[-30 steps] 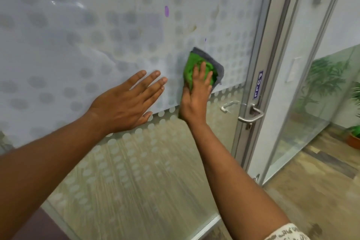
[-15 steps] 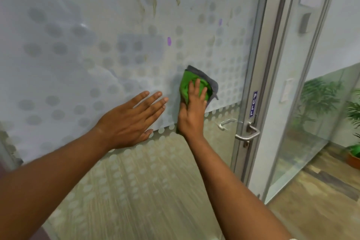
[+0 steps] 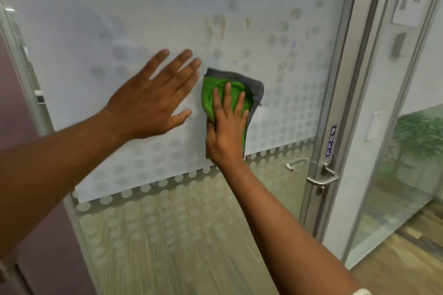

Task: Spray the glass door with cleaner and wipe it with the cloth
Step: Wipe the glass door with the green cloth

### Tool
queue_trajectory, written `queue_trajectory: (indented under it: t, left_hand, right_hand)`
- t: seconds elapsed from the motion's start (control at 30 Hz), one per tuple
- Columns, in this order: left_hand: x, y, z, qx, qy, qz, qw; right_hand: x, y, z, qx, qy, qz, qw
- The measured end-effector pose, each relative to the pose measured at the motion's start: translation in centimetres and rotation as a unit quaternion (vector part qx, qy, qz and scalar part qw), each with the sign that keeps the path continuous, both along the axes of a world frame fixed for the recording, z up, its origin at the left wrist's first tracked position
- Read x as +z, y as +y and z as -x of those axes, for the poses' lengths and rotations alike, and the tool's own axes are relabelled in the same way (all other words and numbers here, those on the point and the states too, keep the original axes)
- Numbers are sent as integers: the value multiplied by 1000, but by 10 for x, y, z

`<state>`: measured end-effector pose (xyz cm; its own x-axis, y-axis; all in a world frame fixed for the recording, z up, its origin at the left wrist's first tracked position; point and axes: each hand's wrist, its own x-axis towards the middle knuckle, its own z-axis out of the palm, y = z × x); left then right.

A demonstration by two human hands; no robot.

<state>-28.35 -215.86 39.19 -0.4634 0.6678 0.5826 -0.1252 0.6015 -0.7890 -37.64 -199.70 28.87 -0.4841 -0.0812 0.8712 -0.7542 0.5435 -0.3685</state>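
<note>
cloth (image 3: 217, 93): green-grey, soft, bunched, long axis upright | right hand (image 3: 225, 132): fingers straight, pressing it on frosted dotted door (image 3: 96, 31) | left hand (image 3: 153, 98): fingers spread flat

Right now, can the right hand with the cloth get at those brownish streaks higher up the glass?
Probably yes. The right hand presses the cloth flat on the glass door, and the brownish streaks sit just above it with bare glass between. The left hand lies flat to the side, out of that path.
</note>
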Motion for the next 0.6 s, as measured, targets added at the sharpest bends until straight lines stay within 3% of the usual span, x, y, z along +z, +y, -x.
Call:
queue_trajectory:
  t: [0.13, 0.3, 0.43, 0.6]
  left_hand:
    - [13, -15, -6, 40, 19, -24, 999]
    - [12, -24, -2, 54, -11, -33, 998]
    - [12, -25, -2, 50, -12, -28, 998]
    - [12, -24, -2, 35, -11, -33, 999]
  right_hand:
    - [-22, 15, 12, -31, -15, -5, 999]
    - [30, 9, 18, -59, -81, 77, 992]
    - [62, -9, 12, -62, -50, 91, 993]
    - [38, -25, -9, -37, 43, -13, 998]
